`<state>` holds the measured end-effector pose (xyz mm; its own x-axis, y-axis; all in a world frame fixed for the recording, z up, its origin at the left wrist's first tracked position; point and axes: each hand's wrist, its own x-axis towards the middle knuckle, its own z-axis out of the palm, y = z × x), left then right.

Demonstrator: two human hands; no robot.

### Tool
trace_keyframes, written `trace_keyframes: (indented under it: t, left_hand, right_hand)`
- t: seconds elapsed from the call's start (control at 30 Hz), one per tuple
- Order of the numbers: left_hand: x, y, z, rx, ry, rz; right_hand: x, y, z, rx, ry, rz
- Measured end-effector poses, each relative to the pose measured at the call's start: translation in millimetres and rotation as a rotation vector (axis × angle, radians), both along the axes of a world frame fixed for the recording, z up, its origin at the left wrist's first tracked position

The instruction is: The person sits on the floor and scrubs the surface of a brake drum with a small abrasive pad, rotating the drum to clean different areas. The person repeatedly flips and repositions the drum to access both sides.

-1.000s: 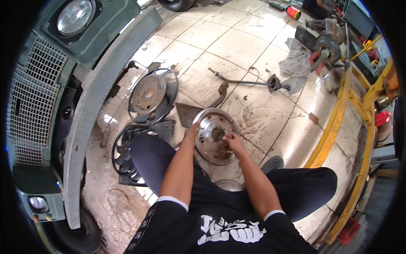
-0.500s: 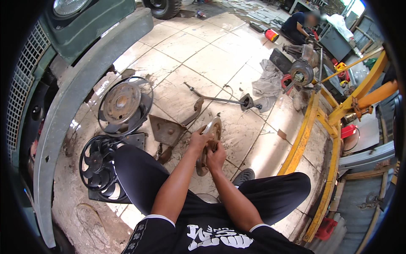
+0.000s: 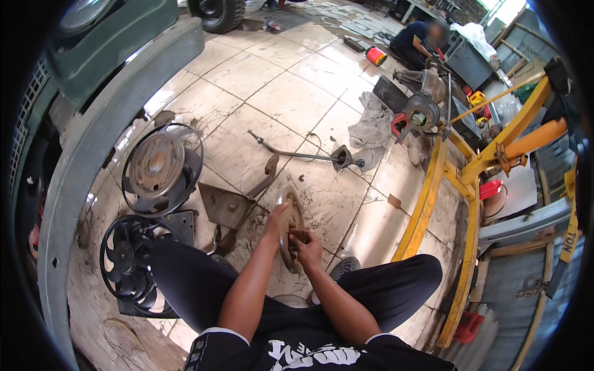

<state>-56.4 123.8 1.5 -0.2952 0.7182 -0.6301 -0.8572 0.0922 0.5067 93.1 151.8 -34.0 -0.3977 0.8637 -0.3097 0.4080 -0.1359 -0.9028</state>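
Note:
Between my knees a round, rust-stained metal plate (image 3: 290,263) with a raised rim stands almost edge-on to me. My left hand (image 3: 273,224) is closed on its left side, the fingers partly hidden behind it. My right hand (image 3: 307,252) pinches a small brown piece (image 3: 301,235), perhaps sandpaper or cloth, against the plate's right face. Left of the hands lies a rusty metal bracket (image 3: 226,207) with a pedal-like arm. Beyond them, a long metal lever (image 3: 297,153) with a square base rests on the tiles.
A rusty disc in a fan shroud (image 3: 158,167) and a black cooling fan (image 3: 127,253) lie at left, near a grey vehicle bumper (image 3: 117,111). A yellow hoist frame (image 3: 427,198) stands at right. Past a rag (image 3: 371,120) and an axle assembly (image 3: 424,108), another person (image 3: 411,43) crouches.
My view has shifted, so the surroundings sit further left. The plate is still in my hands; my left hand is lower along its side, and my right hand stays at its right face.

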Motion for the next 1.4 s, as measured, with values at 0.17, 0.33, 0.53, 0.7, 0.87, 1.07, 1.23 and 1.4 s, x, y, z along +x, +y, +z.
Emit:
trace_keyframes:
  t: [0.17,0.33,0.53,0.7,0.87,1.07,1.23,1.4]
  left_hand:
    - [7,-14,15,-0.05,0.051,0.056]
    - [15,-29,22,-0.066,-0.013,0.169]
    - [31,-41,15,-0.104,-0.167,0.138]
    - [39,-57,7,-0.008,-0.281,0.293]
    - [56,-74,-1,-0.121,-0.221,0.277]
    - [48,-82,5,-0.025,-0.328,0.313]
    - [47,-83,-14,0.137,-0.316,0.312]
    - [49,-84,-6,0.051,-0.354,0.224]
  right_hand:
    - [-1,-6,-3,0.057,-0.012,-0.01]
    - [-10,-6,22,0.07,-0.115,0.045]
    - [-12,-7,38,0.052,-0.099,0.06]
    - [-7,-10,44,0.1,-0.114,0.192]
    - [-1,-14,40,0.066,-0.177,0.319]
    - [-17,-12,22,0.019,-0.178,0.32]
    - [-13,-16,28,0.131,-0.278,0.365]
    - [19,-4,1,0.01,-0.268,0.462]
